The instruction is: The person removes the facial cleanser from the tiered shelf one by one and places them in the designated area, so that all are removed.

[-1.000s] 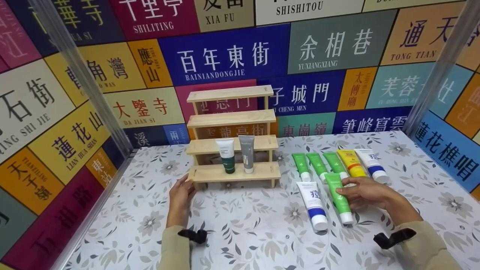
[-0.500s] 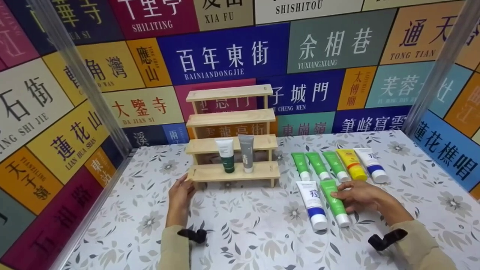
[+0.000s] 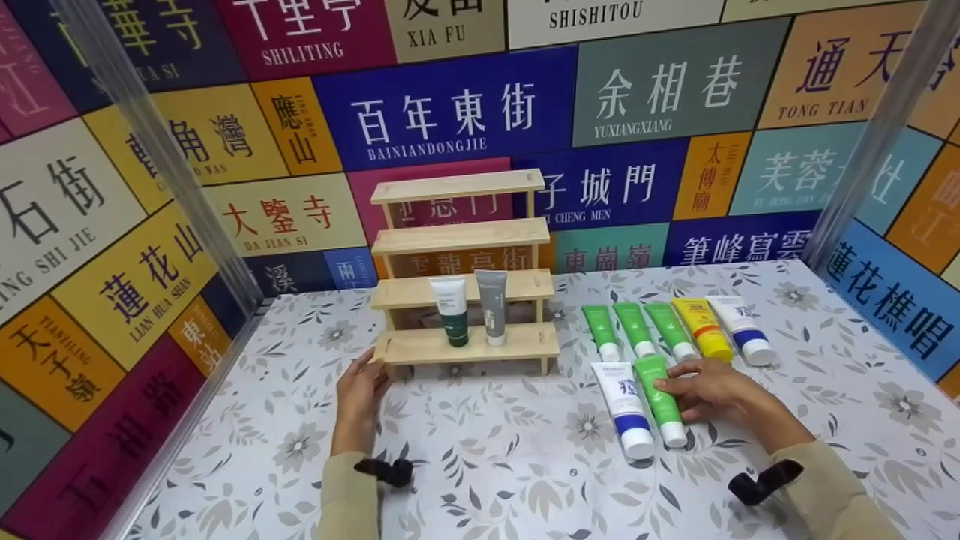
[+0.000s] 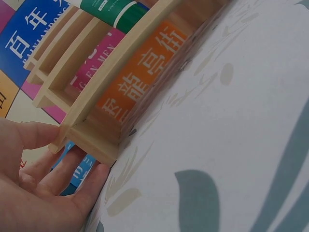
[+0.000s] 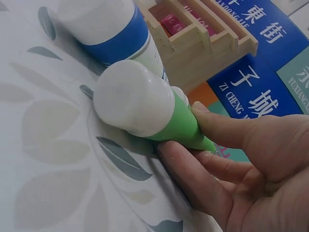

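Observation:
My right hand pinches a green squeeze tube between thumb and fingers. The tube lies on the table beside a white-and-blue tube, cap toward me. In the right wrist view its white cap faces the camera. My left hand grips the left end of the lowest step of a tiered wooden display rack, with the thumb on the step's edge and the fingers by its leg in the left wrist view. On that step stand a white-and-green tube and a grey tube.
Behind my right hand lies a row of tubes: several green ones, a yellow one and a white-and-blue one. A patterned cloth covers the table. Lettered panels rise behind, with clear corner posts at the sides.
My right hand has shifted left with the green tube, bringing it down on the table close beside the white-and-blue tube. The left hand has stayed at the rack.

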Demonstrator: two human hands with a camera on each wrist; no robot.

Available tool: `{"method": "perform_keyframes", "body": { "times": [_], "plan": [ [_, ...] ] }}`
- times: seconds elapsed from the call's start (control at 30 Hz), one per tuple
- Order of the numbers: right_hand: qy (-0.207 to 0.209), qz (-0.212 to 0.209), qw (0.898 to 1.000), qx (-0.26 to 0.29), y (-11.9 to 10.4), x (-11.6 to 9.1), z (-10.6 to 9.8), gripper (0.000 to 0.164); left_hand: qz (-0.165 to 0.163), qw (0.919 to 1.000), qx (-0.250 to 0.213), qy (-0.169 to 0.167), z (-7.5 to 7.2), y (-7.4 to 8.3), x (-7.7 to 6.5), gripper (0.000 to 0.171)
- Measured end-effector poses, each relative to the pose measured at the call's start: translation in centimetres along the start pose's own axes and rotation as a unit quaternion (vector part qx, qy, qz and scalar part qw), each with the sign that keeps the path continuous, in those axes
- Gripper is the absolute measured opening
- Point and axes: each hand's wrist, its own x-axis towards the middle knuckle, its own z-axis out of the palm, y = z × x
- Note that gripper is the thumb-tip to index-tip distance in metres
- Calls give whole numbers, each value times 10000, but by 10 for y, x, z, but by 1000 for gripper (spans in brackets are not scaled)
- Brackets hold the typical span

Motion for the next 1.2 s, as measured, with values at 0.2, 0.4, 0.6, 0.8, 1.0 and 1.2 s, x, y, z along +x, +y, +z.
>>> {"method": "perform_keyframes", "body": {
  "times": [0.2, 0.4, 0.6, 0.8, 1.0, 1.2],
  "plan": [
    [228, 183, 9994, -189, -3, -2, 4, 81, -97, 9998, -7, -163, -1, 0, 0, 49],
    [492, 254, 9978, -372, -5, -4, 6, 72, -100, 9998, -60, -188, -1, 1, 0, 47],
    [529, 216, 9977, -360, -6, -5, 6, 66, -66, 9999, -7, -149, -1, 1, 0, 47],
    [587, 113, 9965, -581, -8, -9, 1, 64, -93, 9999, -19, -111, 0, 1, 0, 46],
    [676, -556, 9945, -582, -12, -16, -8, 62, -30, 9999, 5, -109, 0, 0, -2, 47],
    [744, -1238, 9874, -649, -24, -23, -3, 64, -53, 9999, -48, -100, 1, -1, -2, 48]
  ]
}}
